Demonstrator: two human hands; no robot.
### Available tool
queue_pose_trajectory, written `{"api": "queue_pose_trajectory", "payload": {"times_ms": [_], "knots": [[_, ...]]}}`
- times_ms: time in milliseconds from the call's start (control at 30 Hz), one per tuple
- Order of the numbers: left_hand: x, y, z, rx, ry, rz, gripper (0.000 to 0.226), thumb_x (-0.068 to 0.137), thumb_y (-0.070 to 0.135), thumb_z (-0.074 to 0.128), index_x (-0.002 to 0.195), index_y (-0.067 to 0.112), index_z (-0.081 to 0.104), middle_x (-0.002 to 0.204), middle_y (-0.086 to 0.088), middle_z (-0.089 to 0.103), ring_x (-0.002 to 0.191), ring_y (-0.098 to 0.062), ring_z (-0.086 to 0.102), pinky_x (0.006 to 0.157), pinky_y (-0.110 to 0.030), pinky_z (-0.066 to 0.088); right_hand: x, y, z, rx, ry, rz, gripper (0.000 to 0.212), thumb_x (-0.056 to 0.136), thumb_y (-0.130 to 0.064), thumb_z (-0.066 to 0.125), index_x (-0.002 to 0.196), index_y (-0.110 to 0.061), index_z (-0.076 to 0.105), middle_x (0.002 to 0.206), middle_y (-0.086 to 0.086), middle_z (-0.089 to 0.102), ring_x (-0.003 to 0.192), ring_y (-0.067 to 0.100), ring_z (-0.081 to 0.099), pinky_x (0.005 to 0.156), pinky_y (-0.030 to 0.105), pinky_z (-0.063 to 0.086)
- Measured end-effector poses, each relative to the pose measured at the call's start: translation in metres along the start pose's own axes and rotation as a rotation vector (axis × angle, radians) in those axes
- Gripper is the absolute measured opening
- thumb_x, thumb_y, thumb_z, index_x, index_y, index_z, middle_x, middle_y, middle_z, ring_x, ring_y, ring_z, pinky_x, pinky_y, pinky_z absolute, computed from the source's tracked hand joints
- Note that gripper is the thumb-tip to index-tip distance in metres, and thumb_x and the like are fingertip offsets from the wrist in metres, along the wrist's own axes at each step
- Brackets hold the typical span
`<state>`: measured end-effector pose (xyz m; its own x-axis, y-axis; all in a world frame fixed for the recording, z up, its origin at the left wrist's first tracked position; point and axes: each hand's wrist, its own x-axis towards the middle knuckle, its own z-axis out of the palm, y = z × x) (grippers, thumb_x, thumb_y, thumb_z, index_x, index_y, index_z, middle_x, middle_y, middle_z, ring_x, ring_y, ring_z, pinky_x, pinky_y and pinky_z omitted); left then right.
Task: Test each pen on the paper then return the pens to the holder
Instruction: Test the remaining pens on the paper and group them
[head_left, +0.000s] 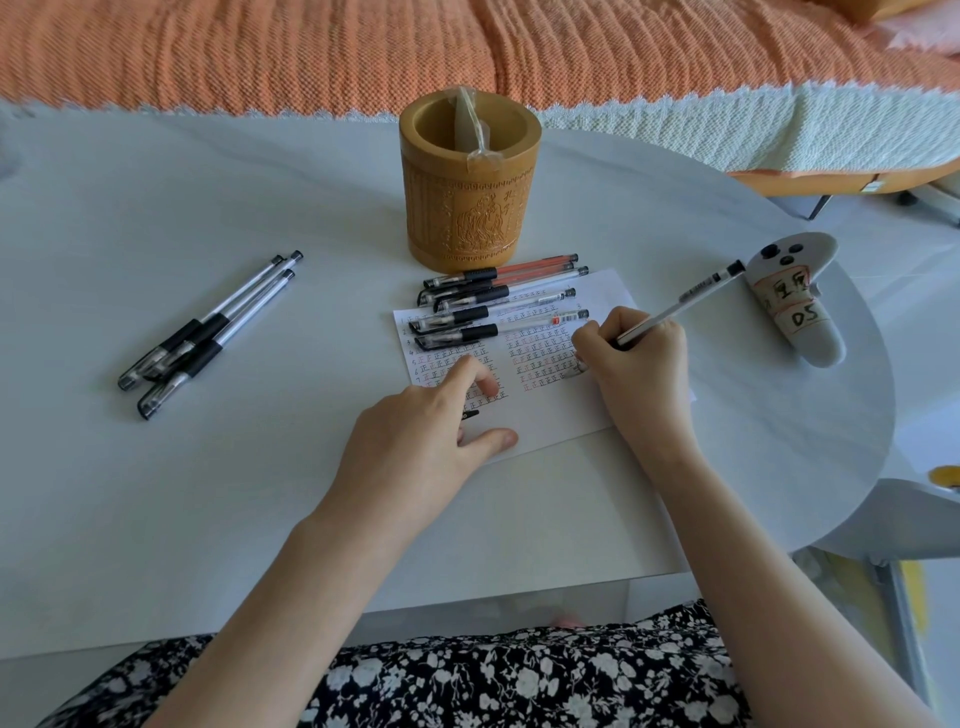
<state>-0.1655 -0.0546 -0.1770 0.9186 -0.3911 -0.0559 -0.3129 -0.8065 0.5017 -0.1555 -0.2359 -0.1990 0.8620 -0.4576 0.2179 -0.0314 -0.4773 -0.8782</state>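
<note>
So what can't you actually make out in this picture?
Head view, pen tip: hidden behind the right hand, so contact with the paper is unclear.
Head view, small black item: mostly covered by the left hand.
Head view, holder: its own wall hides the bottom.

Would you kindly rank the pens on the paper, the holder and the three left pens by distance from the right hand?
1. Pens on the paper, beside the right hand.
2. Holder, behind them.
3. Three left pens, far left.
</note>
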Motion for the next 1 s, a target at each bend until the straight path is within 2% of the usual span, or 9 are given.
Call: {"api": "queue_pose_trajectory", "payload": {"times_ms": [167,367,500,667,767,1000], "knots": [[0.0004,-0.0008,0.0007,-0.005,0.005,0.006,0.035,0.080,0.058,0.057,0.105,0.037,0.043,0.073,0.007,0.060,0.080,-0.013,0.063,0.067,-0.030,0.048,0.0004,0.0028,-0.0003,0.039,-0.003,0.024,0.031,0.071,-0.011,0.055,0.058,0.008,0.034,0.057,0.012,0.033,0.061,0.015,0.032,0.057,0.028,0.019],[0.0008,-0.0010,0.0007,0.001,0.011,0.012,0.035,0.080,0.058,0.056,0.105,0.037,0.043,0.074,0.007,0.061,0.080,-0.012,0.064,0.066,-0.029,0.047,-0.0008,0.0008,-0.0003,-0.002,-0.003,0.012,0.032,0.076,-0.005,0.058,0.058,0.007,0.034,0.058,0.012,0.029,0.059,0.015,0.023,0.054,0.028,0.016],[0.0001,-0.0006,0.0012,0.001,0.013,0.012,0.035,0.080,0.059,0.056,0.104,0.038,0.042,0.080,0.007,0.063,0.080,-0.011,0.064,0.067,-0.029,0.049,-0.0002,0.0009,0.0005,0.017,0.000,0.014,0.031,0.074,-0.005,0.057,0.057,0.007,0.033,0.057,0.011,0.028,0.059,0.016,0.025,0.054,0.028,0.016],[-0.0006,0.0007,0.0000,-0.007,0.003,-0.007,0.035,0.080,0.059,0.056,0.105,0.038,0.043,0.083,0.007,0.063,0.083,-0.012,0.064,0.071,-0.031,0.050,-0.0006,-0.0020,0.0000,0.033,0.004,0.015,0.035,0.075,0.000,0.057,0.054,-0.009,0.030,0.054,0.001,0.020,0.054,0.008,0.017,0.048,0.024,0.013],[-0.0009,0.0015,-0.0006,-0.009,-0.005,-0.016,0.036,0.080,0.059,0.056,0.105,0.038,0.043,0.088,0.006,0.064,0.082,-0.012,0.065,0.072,-0.032,0.051,-0.0006,-0.0030,-0.0005,0.030,0.011,0.015,0.035,0.074,0.001,0.056,0.054,-0.011,0.030,0.053,-0.002,0.018,0.053,0.008,0.016,0.047,0.022,0.011],[-0.0017,0.0020,-0.0016,0.004,-0.011,-0.017,0.035,0.080,0.059,0.056,0.105,0.038,0.042,0.075,0.007,0.061,0.081,-0.012,0.064,0.068,-0.031,0.049,-0.0004,-0.0038,-0.0016,0.030,0.017,0.025,0.037,0.074,0.001,0.056,0.054,-0.013,0.029,0.050,-0.006,0.018,0.050,0.008,0.016,0.044,0.019,0.011]]}}
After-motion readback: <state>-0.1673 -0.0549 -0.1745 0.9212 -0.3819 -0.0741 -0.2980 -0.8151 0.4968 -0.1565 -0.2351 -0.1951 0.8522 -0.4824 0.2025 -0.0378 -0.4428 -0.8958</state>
